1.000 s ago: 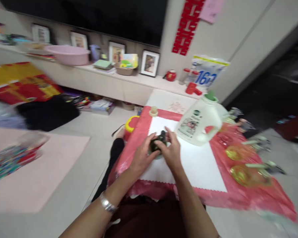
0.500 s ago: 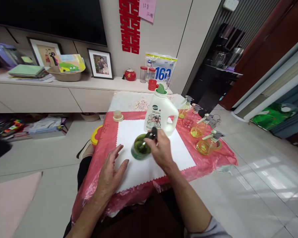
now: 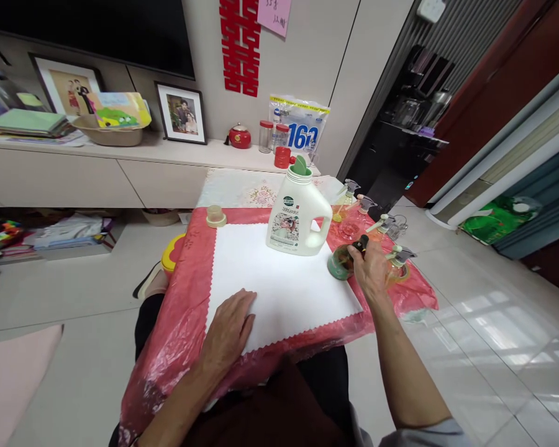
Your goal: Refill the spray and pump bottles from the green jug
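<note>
My right hand grips a squat, see-through green bottle by its black top, at the right edge of a white sheet with a zigzag border. The bottle leans a little; whether its base touches the table I cannot tell. On the near left part of the sheet, my left hand lies palm down and holds nothing. Behind the sheet's middle stands a white laundry detergent jug with a green spout and no cap on it. A translucent cap sits at the far left corner.
Several spray bottles with yellow, pink and orange tints, one a yellow spray bottle, line the table's right side. Red plastic film covers the table. A low cabinet with jars, frames and a basket runs behind. A yellow-and-red stool stands left.
My right hand has carried the green bottle from the middle of the sheet to its right edge. The left hand has come down from a raised, spread pose onto the sheet.
</note>
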